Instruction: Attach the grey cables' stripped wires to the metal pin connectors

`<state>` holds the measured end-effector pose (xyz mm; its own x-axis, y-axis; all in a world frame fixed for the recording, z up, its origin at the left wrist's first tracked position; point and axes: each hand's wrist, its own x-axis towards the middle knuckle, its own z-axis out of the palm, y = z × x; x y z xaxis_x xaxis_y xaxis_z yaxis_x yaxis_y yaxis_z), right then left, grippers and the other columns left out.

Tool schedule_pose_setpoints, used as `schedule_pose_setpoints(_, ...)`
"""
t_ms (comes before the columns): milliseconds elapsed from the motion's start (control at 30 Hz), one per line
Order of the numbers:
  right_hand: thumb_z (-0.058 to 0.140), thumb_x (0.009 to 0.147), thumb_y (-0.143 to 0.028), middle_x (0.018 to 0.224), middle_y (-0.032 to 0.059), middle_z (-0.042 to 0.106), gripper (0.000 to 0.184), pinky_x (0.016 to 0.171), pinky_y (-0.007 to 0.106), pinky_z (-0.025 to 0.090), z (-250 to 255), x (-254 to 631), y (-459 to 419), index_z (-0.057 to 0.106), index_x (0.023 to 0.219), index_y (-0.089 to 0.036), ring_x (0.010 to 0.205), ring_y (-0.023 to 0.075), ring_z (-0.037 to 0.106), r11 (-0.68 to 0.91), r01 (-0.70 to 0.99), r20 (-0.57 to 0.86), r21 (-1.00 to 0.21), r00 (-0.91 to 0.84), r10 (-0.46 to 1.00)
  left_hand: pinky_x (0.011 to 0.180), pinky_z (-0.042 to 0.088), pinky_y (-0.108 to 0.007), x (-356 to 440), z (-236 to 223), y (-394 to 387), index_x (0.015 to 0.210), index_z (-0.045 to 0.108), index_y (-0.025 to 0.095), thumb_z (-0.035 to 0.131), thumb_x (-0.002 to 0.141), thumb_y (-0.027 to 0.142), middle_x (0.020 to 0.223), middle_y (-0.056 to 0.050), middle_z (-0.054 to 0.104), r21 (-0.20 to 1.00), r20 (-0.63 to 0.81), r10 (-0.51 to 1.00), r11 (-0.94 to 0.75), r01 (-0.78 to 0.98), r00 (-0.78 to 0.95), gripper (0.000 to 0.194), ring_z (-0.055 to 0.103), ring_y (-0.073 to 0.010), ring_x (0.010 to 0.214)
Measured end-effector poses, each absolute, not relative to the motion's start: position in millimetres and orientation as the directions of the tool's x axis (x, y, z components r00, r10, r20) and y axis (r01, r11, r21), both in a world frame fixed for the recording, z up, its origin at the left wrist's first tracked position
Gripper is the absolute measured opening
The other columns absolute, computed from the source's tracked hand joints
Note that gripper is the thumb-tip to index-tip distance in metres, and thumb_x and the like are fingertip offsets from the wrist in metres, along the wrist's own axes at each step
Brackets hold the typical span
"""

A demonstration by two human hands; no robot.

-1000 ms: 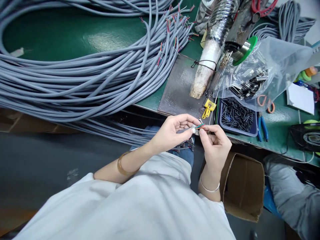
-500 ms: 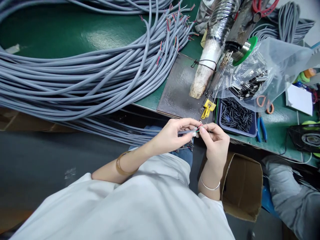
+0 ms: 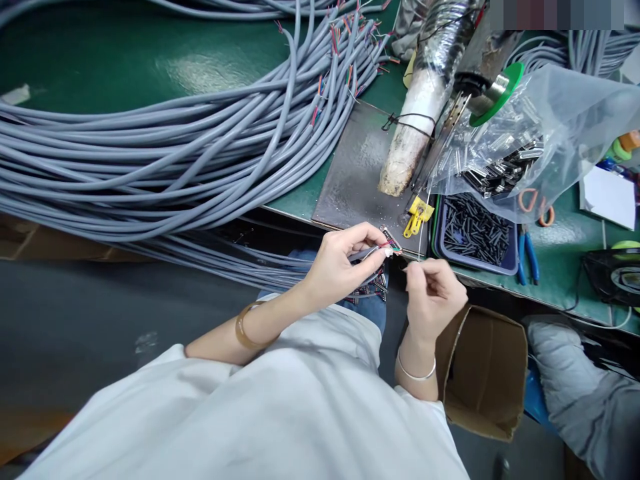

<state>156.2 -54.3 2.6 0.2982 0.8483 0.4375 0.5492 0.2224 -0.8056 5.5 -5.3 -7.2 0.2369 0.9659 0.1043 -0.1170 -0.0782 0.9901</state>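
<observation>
Head view: left grip (image 3: 336, 265) pinches the cable (image 3: 362, 253), connector (image 3: 391, 238) at its fingertips; right grip (image 3: 433, 295), cannot tell

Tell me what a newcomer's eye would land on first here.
Probably the thick bundle of grey round cables sweeping across the green table at upper left. Next, the silver-wrapped duct with a scorched white end over the dark plate, and the bright green-rimmed metal spool beside it.

A grey, round, plastic-sheathed cable (image 3: 363, 253) lies pinched in the left hand (image 3: 336, 267), its end toward the right, with thin red and green wires (image 3: 397, 251) exposed beside a small, dark, metal-edged connector (image 3: 391, 238), which sits tilted.
</observation>
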Motion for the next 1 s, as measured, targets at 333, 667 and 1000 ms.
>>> schedule_pose_setpoints(333, 0.067, 0.091, -0.018, 0.089, 0.0009, 0.078, 0.006, 0.059, 0.025, 0.062, -1.3, 158.5, -45.6, 0.065, 0.096, -0.021, 0.068, 0.0147, 0.077, 0.28, 0.51, 0.524, -0.813, 0.433, 0.733, 0.054, 0.047, -0.018, -1.3, 1.5, 10.3, 0.079, 0.064, 0.016, 0.079, 0.079, 0.025, 0.07, 0.002, 0.064, 0.94, -0.023, 0.949, 0.128, -0.316, 0.315, 0.017, 0.052, -0.0049, 0.052)
schedule_pose_setpoints(667, 0.071, 0.087, -0.011, 0.096, 0.0013, 0.079, 0.016, 0.077, 0.032, 0.066, -15.4, 156.1, -32.3, 0.068, 0.097, -0.024, 0.09, 0.0169, 0.077, 0.395, 0.672, 0.669, -0.626, 0.202, 0.715, 0.046, 0.039, -0.016, 7.3, 3.7, 12.7, 0.076, 0.063, 0.015, 0.077, 0.078, 0.019, 0.068, 0.004, 0.06, 0.949, -0.03, 0.954, 0.121, -0.292, 0.299, 0.015, 0.046, -0.0024, 0.048)
schedule_pose_setpoints(1000, 0.069, 0.089, -0.011, 0.105, 0.004, 0.079, 0.013, 0.082, 0.034, 0.065, -13.0, 159.4, -19.1, 0.064, 0.095, -0.022, 0.098, 0.0187, 0.077, 0.418, 0.621, 0.645, -0.664, 0.192, 0.74, 0.065, 0.052, -0.018, 16.2, -2.5, 26.6, 0.075, 0.061, 0.015, 0.074, 0.077, 0.016, 0.079, -0.001, 0.068, 0.965, 0.005, 0.988, 0.036, -0.259, 0.155, 0.013, 0.065, -0.009, 0.07)
